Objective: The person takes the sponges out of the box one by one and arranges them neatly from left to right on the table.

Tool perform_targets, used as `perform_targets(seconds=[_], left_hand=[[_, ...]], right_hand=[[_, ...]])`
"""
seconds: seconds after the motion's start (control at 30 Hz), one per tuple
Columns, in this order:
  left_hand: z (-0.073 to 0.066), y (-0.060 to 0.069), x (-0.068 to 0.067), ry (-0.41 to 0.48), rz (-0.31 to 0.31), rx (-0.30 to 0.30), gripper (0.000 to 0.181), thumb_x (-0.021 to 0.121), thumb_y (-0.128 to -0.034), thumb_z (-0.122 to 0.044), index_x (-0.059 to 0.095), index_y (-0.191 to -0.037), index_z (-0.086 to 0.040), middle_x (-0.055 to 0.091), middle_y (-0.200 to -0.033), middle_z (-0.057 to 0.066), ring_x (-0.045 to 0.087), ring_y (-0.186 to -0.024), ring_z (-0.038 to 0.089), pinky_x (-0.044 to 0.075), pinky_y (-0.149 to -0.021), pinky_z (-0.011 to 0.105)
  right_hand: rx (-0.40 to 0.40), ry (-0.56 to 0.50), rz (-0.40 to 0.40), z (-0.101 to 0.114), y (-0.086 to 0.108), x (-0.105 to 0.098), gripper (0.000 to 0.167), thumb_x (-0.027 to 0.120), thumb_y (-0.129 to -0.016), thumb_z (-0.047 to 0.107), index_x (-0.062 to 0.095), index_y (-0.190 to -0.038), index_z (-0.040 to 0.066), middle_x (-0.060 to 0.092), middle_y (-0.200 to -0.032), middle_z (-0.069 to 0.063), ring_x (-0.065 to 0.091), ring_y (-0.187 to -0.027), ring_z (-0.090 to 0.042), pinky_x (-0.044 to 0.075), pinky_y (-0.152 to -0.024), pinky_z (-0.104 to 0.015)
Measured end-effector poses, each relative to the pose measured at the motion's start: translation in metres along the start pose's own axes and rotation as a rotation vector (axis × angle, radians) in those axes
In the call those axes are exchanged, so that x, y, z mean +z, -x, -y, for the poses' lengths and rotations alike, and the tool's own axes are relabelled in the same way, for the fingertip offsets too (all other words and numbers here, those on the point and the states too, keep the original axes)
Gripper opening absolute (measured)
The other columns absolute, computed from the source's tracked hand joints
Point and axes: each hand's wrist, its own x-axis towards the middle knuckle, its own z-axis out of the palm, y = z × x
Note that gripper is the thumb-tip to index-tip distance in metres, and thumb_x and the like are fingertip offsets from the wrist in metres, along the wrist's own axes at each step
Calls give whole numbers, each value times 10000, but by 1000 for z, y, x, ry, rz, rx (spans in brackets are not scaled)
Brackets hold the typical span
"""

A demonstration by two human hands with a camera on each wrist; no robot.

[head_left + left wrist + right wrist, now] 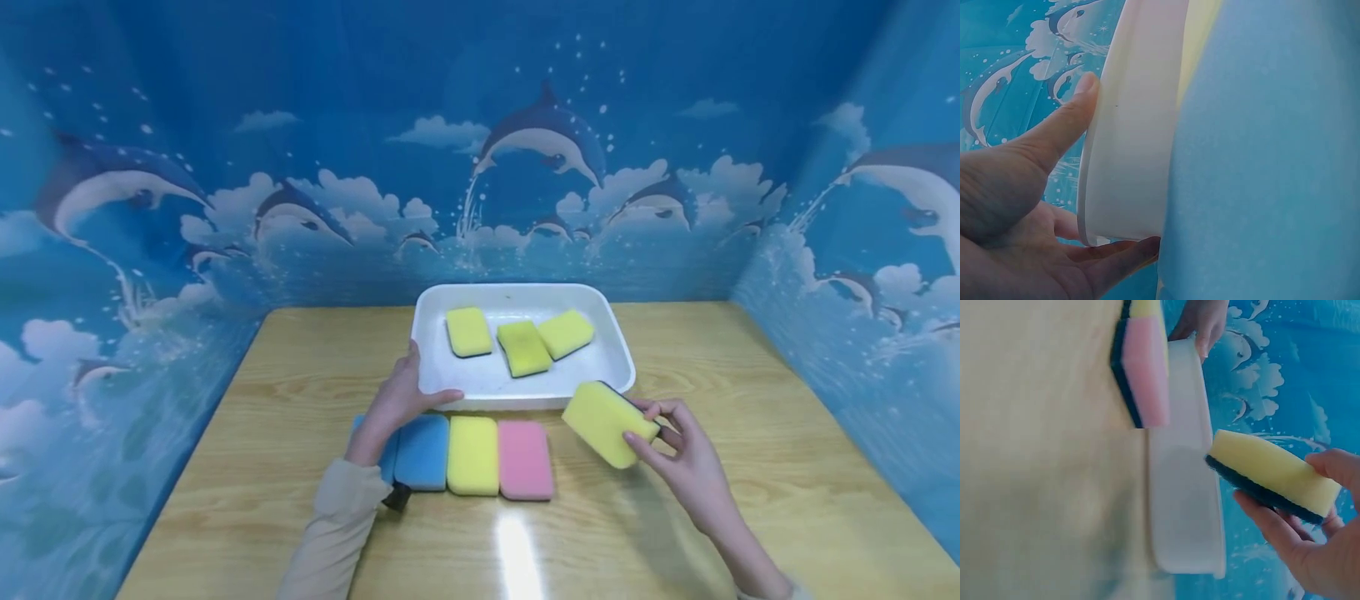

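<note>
A white plastic tray [525, 402] stands at the back of the table, with three yellow sponges [469, 332] in it. My left hand [401, 392] rests on its front left corner, the thumb along the front rim and the fingers along the left side. Between thumb and fingers, my right hand [686, 467] pinches another yellow sponge [606, 423], tilted, near the tray's front right corner. In the right wrist view, this sponge [1272, 475] shows a dark green scouring layer facing down.
In front of the tray, sponges lie in a row: blue [422, 452], yellow [473, 455] and pink [525, 460]. Another blue one is partly hidden by my left wrist. A dolphin-printed curtain [337, 167] encloses the wooden table [300, 350] at the back and sides.
</note>
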Motion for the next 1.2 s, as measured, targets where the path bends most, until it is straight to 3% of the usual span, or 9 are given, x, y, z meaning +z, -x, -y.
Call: perform_targets(seconds=[0.07,0.2,0.3,0.43,0.63,0.8,0.9,1.03,1.2], left_hand=[[0,0,0,-3,4,1,1235,818,-832,-478,-49,-1631,-110,258,-1595,260,414,-1347,421,364,-1092,640],[0,1,0,-21,12,-7,1253,809,-835,-495,-71,-1621,-72,228,-1607,279,403,-1369,435,363,-1098,631],[0,0,-2,-34,12,-6,1277,806,-824,-528,-73,-1615,-46,224,-1602,297,413,-1359,439,376,-1089,623],[1,0,-2,-25,8,3,1278,806,-817,-541,-62,-1619,-55,255,-1582,293,427,-1331,428,386,-1078,625],[0,0,0,-8,1,21,1256,818,-814,-521,-39,-1630,-99,293,-1564,268,439,-1306,409,398,-1068,623],[0,0,0,-16,-1,32,1254,815,-812,-530,-35,-1631,-107,301,-1562,266,436,-1310,412,400,-1064,629],[0,-1,-1,-24,2,27,1257,813,-814,-533,-41,-1630,-102,292,-1567,266,430,-1320,413,396,-1068,629],[0,-1,-1,-22,0,12,1258,820,-816,-513,-49,-1630,-104,278,-1579,261,420,-1337,413,380,-1083,630],[-1,0,0,-26,-2,2,1249,823,-835,-461,-66,-1623,-77,251,-1596,279,401,-1369,425,357,-1106,625]], right_hand=[[52,15,4,-6,8,-4,331,746,-921,74,480,-1098,-13,547,-1375,-233,649,-1056,-26,583,-773,-243],[193,41,40,-17,15,-8,419,733,-944,145,447,-1211,-4,456,-1433,-227,610,-1216,-393,568,-824,-247],[218,76,83,-24,15,-8,546,720,-947,121,396,-1363,-21,394,-1443,-262,516,-1247,-553,559,-854,-258],[103,275,132,-33,19,-8,614,765,-898,88,470,-1423,-30,486,-1364,-264,578,-1152,-441,555,-871,-360],[-50,559,185,-37,19,-11,551,819,-845,174,621,-1339,34,642,-1219,-168,665,-940,-260,579,-723,-392],[-211,590,309,-34,12,-13,603,845,-810,168,629,-1371,125,604,-1324,-138,667,-981,-236,582,-733,-341],[-244,597,393,-33,8,-9,559,853,-795,194,677,-1322,139,568,-1379,-163,648,-887,-116,548,-694,-261],[-216,619,368,-31,3,3,521,856,-796,226,706,-1275,89,552,-1368,-181,531,-706,19,461,-601,-196],[-274,593,360,-29,1,17,510,866,-781,167,705,-1245,31,552,-1367,-169,546,-735,12,487,-621,-204]])
